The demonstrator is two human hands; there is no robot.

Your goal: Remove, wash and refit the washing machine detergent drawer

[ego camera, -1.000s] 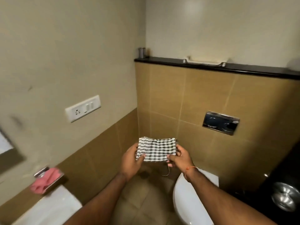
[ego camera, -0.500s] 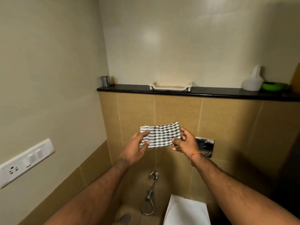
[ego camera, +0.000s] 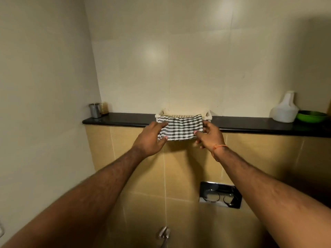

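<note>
Item: checked cloth (ego camera: pixel 180 127), folded, held flat at the front edge of the black ledge (ego camera: pixel 118 119). Left hand (ego camera: pixel 149 138) pinches its left end with thumb under and fingers on top; right hand (ego camera: pixel 209 135) grips its right end likewise. Just behind the cloth on the ledge: pale slatted tray (ego camera: pixel 207 114). Far left on the ledge: steel cup (ego camera: pixel 94 110). Far right: white bottle (ego camera: pixel 284 110), green bowl (ego camera: pixel 311 116). Detergent drawer: not in view. Step, by judgement: stowing the cloth; next it needs laying in the tray.
</note>
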